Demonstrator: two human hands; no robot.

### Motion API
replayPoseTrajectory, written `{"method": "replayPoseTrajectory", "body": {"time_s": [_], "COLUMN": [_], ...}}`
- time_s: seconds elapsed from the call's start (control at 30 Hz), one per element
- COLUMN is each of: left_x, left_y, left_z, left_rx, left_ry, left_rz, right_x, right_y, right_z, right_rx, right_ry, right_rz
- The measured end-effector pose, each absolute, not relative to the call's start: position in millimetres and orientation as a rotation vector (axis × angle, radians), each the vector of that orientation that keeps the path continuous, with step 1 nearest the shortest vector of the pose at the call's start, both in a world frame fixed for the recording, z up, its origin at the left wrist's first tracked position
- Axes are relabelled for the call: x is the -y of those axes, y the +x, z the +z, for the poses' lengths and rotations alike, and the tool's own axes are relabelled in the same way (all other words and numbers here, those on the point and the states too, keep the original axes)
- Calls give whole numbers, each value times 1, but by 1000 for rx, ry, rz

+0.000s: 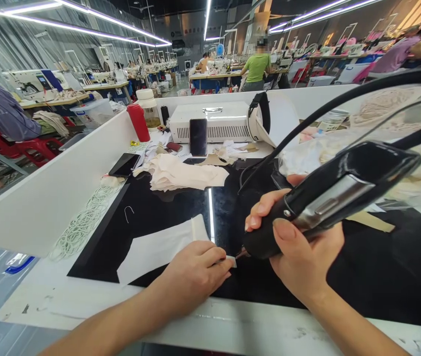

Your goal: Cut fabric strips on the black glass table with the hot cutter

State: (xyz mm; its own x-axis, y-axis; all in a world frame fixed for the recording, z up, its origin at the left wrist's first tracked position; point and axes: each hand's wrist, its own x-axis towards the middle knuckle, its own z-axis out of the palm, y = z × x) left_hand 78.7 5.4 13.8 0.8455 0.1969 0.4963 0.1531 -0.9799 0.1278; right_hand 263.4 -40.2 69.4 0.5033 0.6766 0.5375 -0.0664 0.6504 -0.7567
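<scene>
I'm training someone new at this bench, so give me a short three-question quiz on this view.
1. Which hand grips the corded black handheld tool?
2. True or false: the upright smartphone stands in front of the vented white box.
3. Which of these lies nearest the left hand?
A) tangled pale green cord
B) white fabric piece
C) white sun visor

Key:
1. The right hand
2. True
3. B
</scene>
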Motion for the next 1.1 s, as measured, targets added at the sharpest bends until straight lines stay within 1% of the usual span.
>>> {"method": "replayPoseTrajectory", "body": {"time_s": [0.7,1.1], "left_x": [-7,-8], "left_y": [75,77], "left_z": [18,19], "left_rx": [-391,-387], "left_ry": [2861,2852], "left_rz": [680,718], "right_x": [37,35], "right_y": [263,261], "right_z": [70,70], "right_rx": [973,965], "right_ry": [-758,-765], "right_rz": [468,460]}}
